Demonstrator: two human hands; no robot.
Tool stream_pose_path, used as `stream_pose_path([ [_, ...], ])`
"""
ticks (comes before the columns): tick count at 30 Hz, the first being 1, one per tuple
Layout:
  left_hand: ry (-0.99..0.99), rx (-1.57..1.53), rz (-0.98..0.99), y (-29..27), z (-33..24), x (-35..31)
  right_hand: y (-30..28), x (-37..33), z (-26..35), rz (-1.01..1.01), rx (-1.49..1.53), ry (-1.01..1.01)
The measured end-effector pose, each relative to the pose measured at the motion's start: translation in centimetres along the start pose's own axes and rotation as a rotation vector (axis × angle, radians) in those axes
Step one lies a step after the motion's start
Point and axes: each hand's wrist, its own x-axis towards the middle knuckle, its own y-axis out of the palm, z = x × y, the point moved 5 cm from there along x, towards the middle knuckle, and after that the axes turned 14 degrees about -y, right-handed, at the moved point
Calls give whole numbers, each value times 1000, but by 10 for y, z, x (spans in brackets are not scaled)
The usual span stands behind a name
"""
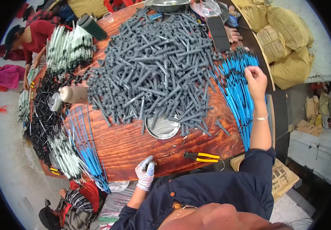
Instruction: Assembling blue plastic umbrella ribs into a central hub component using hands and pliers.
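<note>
Bright light falls on the counter (124, 147), with soft shine on its wood. The round tin (162, 129) has white glints. The floor (4, 149) at left looks very pale. The middle is clear, but the thin blue sticks (234, 88) look fuzzy at their far tips. Lines bend near the round black border.
</note>
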Motion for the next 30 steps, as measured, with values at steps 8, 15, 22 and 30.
stream_pose_path([
  [8, 457, 90, -92, 0, 47, -9, -51, -142, 2, 244, -1033, 6],
  [15, 585, -192, -146, -24, 81, -61, -63, -139, -3, 83, -1046, -61],
  [22, 581, -17, -76, -35, 129, -123, -75, -157, -35, 247, -802, 301],
  [30, 577, 20, -59, -41, 138, -154, -83, -164, -41, -7, -532, 113],
])
